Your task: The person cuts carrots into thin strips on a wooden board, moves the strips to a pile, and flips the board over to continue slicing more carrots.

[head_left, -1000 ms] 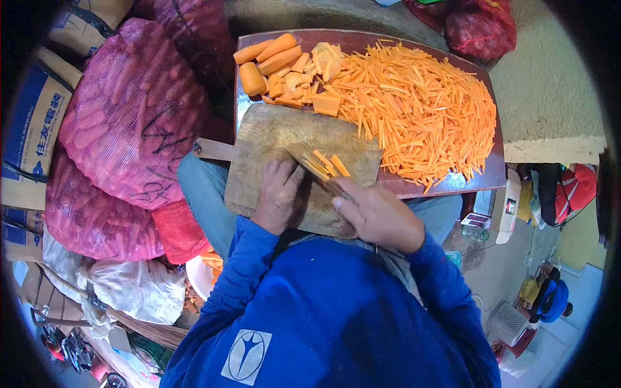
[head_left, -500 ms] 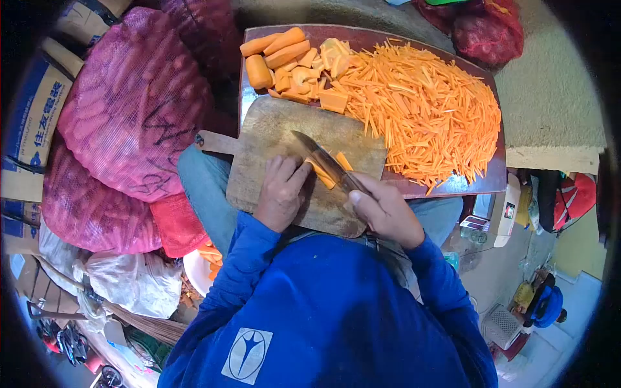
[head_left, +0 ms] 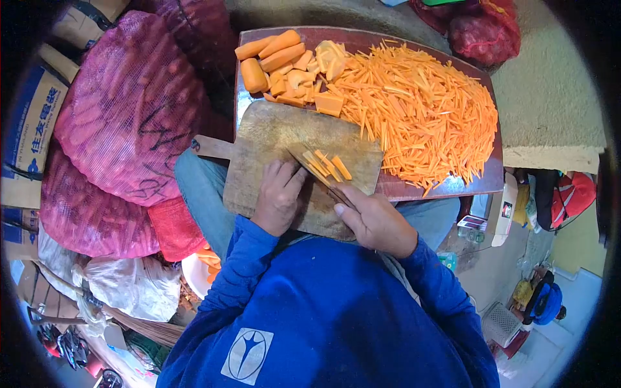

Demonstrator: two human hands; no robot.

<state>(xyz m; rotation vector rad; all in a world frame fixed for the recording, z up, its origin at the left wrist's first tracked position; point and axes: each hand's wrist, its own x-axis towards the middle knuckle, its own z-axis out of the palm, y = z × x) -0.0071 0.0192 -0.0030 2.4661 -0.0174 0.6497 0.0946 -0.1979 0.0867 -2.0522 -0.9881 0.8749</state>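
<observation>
My right hand (head_left: 377, 222) is wrapped round the handle of a knife (head_left: 317, 173), whose blade lies low over the wooden cutting board (head_left: 259, 139). Several carrot strips (head_left: 333, 167) rest on the board along the far side of the blade. At the near side, my left hand (head_left: 279, 197) has its fingers curled on the board close to the blade; whatever is under its fingertips is hidden. Beyond the board, a large heap of carrot strips (head_left: 427, 116) covers the red table (head_left: 469, 189), with thick carrot pieces (head_left: 283, 52) at its far left.
Red mesh sacks (head_left: 129, 110) are piled at the left, above a white bowl (head_left: 194, 271) with carrot pieces. Another red mesh sack (head_left: 485, 35) lies at the far right. A person in blue (head_left: 548, 302) is at the lower right, near a grey basket (head_left: 501, 325).
The knife has dropped lower and nearer to me with my right hand. More carrot strips now lie apart on the far side of the blade. My left hand has barely moved.
</observation>
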